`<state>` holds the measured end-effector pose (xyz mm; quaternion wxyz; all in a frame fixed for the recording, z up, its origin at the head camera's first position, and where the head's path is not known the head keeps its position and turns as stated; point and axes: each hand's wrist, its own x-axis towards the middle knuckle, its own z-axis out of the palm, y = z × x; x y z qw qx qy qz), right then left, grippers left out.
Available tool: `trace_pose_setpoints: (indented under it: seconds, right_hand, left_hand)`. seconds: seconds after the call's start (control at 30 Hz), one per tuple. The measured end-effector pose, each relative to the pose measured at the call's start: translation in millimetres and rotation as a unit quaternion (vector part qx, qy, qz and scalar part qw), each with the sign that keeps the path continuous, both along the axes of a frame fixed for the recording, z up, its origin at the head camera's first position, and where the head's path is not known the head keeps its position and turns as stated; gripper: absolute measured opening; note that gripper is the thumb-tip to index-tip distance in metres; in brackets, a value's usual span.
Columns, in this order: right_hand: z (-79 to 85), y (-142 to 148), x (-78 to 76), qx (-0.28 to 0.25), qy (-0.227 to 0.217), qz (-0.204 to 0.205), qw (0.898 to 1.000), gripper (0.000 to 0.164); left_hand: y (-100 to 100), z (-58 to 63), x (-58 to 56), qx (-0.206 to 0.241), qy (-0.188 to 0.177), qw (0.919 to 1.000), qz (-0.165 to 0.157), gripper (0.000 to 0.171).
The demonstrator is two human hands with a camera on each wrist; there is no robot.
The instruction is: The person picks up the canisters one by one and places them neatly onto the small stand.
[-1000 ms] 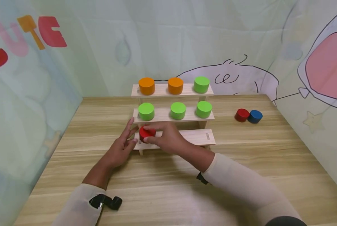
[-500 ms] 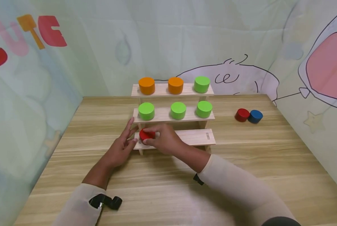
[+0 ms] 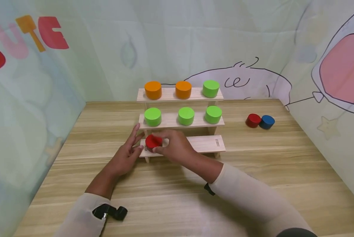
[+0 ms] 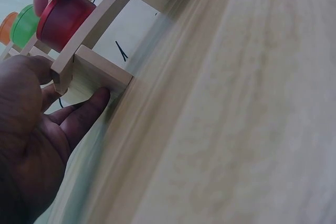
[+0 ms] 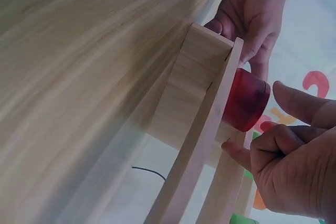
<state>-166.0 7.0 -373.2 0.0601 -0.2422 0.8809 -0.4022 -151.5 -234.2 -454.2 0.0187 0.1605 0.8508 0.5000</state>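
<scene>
A red cylindrical block [image 3: 153,142] stands on the left end of the lowest step of a three-step wooden stand [image 3: 205,144]. My right hand [image 3: 177,146] has its thumb and index finger on either side of that block. In the right wrist view a small gap shows between the thumb [image 5: 289,95] and the block; other finger contacts are partly hidden. My left hand [image 3: 125,158] rests against the stand's left end, its fingers extended. Fingertips [image 4: 100,97] touch the side support below the lowest step in the left wrist view.
Three green blocks [image 3: 186,116] stand on the middle step. The top step bears two orange blocks [image 3: 183,90] and one green block [image 3: 211,89]. To the right, a red block [image 3: 253,120] and a blue block [image 3: 267,122] sit side by side on the wooden table [image 3: 165,204].
The red block has come down slightly onto the lowest step's left end. My right fingers have shifted a little to the right off it. My left hand has stayed at the stand.
</scene>
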Motion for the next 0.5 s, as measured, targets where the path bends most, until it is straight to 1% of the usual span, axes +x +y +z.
trace_pose_setpoints:
  seconds: [0.13,0.23,0.5]
  right_hand:
    - [1.9,7.8,2.2,-0.003,0.012,-0.005,1.000,0.056]
    - [6.6,16.2,6.3,-0.005,0.022,-0.005,1.000,0.054]
    - [29.8,49.5,25.4,0.003,0.025,0.005,1.000,0.051]
  left_hand:
    - [-0.2,0.4,-0.4,0.002,-0.004,1.0000,0.002,0.086]
    - [-0.3,0.6,-0.5,0.005,-0.005,1.0000,0.001,0.087]
    - [0.0,-1.5,-1.8,0.003,-0.009,0.9999,0.002,0.088]
